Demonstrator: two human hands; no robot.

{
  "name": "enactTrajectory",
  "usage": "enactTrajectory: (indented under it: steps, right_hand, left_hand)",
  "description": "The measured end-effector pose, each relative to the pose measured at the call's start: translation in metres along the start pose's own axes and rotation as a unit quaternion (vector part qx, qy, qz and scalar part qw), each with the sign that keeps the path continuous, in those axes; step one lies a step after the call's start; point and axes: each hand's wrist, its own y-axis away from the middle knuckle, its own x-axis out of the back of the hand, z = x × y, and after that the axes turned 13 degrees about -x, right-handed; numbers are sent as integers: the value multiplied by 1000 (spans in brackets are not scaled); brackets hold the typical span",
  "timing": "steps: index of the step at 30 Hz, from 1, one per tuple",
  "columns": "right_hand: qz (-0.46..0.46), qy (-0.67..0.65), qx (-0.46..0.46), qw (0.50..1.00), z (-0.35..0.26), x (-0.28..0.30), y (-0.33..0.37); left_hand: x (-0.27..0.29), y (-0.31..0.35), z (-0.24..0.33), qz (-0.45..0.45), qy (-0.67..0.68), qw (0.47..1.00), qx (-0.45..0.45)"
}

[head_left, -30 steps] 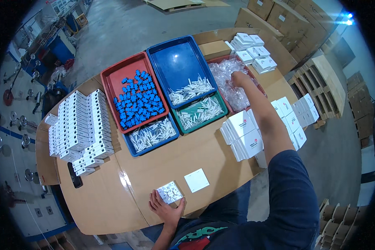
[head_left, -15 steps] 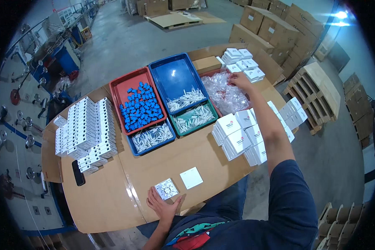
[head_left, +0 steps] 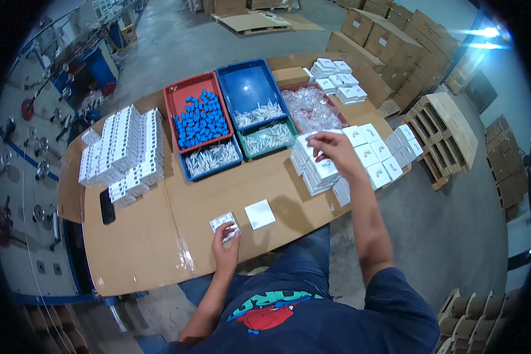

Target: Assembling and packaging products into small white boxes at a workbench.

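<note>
My left hand (head_left: 226, 246) curls its fingers over a small white square module (head_left: 220, 220) near the front of the table, covering part of its detailed face. Just right of it lies a plain white square plate (head_left: 259, 215), touched by neither hand. My right hand (head_left: 331, 150) is raised over the near stacks of white boxes (head_left: 321, 171), thumb and fingers pinched together. A thin clear plastic bag (head_left: 290, 145) appears to hang from them, though its outline is faint. Behind that hand, more clear bags (head_left: 310, 109) fill a red tray.
A red tray (head_left: 170, 109) holds blue parts; a blue tray (head_left: 242, 79), a green tray (head_left: 255, 154) and a smaller blue tray (head_left: 189, 176) hold white pieces. Small white boxes (head_left: 121, 150) are stacked at left beside a black phone (head_left: 107, 206). More white boxes (head_left: 342, 82) stand far right.
My right hand has come back from the bag tray toward me, over the near box stacks. My left fingers have closed over the module they were resting beside. The view has shifted slightly.
</note>
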Motion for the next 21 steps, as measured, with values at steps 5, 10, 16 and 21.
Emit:
enactTrajectory:
  steps: [5, 10, 16, 21]
  right_hand:
    - [-42, -79, -25, 996, 52, -55, 66]
    - [-105, -95, -59, 988, 79, -83, 99]
    - [-98, -70, -88, 989, 93, -91, 123]
    - [-89, -110, -93, 986, 107, -103, 131]
  left_hand:
    - [-41, -31, 61, -63, 213, 975, 6]
    - [-55, -47, 98, -63, 269, 960, 38]
    - [-55, -18, 97, -21, 169, 985, -18]
    - [-47, -5, 85, -58, 133, 989, -8]
